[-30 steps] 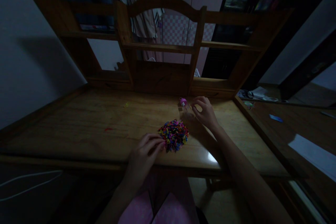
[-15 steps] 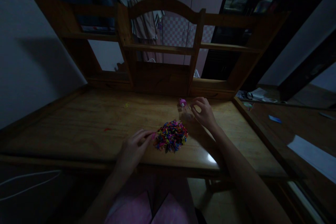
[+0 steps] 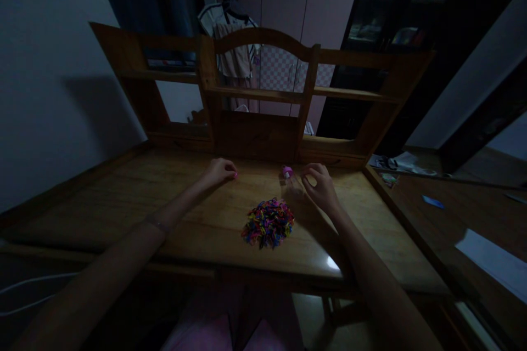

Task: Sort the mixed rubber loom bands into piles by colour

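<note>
A heap of small, many-coloured rubber bands [image 3: 269, 223] lies on the wooden desk in front of me. Beyond it on the left, my left hand [image 3: 219, 171] is closed in a pinch on a small pink rubber band [image 3: 235, 175], low over the desk. My right hand [image 3: 321, 186] has thumb and index finger curled into a ring. What its fingertips hold, if anything, is too dark to tell. Just left of those fingertips is a small clear bottle [image 3: 293, 188] with a pink top [image 3: 287, 171]; whether they touch it I cannot tell.
A wooden shelf unit [image 3: 257, 96] rises along the desk's back edge. On the right, a lower brown surface [image 3: 420, 203] carries a white sheet [image 3: 494, 260], a blue packet [image 3: 433, 201] and some papers [image 3: 405, 161]. A wall [image 3: 69, 98] stands at the left.
My left hand has gone from the heap's left edge, first leftwards and then forward to the far part of the desk, with a pink band. My right hand stays beside the bottle. The view has tilted up.
</note>
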A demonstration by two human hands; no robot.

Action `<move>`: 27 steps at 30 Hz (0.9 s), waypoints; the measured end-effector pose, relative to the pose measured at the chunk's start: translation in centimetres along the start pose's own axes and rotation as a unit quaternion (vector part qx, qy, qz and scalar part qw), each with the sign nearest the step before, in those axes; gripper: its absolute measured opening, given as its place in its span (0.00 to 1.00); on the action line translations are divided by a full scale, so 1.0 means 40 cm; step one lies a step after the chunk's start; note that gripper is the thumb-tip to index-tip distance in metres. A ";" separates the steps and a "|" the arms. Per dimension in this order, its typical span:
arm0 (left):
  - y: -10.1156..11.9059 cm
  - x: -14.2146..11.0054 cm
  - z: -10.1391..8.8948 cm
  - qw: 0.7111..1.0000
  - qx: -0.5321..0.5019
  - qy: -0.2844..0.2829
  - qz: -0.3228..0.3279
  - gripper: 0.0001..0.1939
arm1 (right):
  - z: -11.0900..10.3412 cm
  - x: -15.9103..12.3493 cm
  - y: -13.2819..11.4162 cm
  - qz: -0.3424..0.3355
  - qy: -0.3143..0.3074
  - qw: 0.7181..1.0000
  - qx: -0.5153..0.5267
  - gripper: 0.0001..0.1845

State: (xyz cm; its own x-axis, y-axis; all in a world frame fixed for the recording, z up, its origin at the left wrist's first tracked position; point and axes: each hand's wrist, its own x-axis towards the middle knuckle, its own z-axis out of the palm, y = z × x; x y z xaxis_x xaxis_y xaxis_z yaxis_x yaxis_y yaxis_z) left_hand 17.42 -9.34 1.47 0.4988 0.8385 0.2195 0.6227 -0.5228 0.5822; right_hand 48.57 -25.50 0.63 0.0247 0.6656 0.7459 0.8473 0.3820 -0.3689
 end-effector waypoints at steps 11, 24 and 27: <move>0.000 0.010 -0.015 0.997 0.069 0.024 0.031 0.10 | -0.002 0.001 -0.011 -0.008 -0.003 1.000 0.006 0.05; 0.156 -0.278 0.060 0.994 -0.056 0.028 0.091 0.15 | -0.002 -0.001 -0.080 -0.081 -0.134 0.987 0.031 0.08; 0.163 -0.327 0.101 0.992 -0.086 0.042 0.082 0.15 | -0.005 -0.004 -0.084 -0.086 -0.193 0.977 0.023 0.08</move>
State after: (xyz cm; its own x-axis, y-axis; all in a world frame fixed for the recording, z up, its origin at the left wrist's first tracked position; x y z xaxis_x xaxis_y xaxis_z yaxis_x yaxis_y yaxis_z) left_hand 17.37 -24.32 -0.77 0.5289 0.7575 0.3826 0.4216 -0.6258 0.6562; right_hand 45.83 -26.99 1.85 -0.3253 0.7780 0.5374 0.7968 0.5316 -0.2872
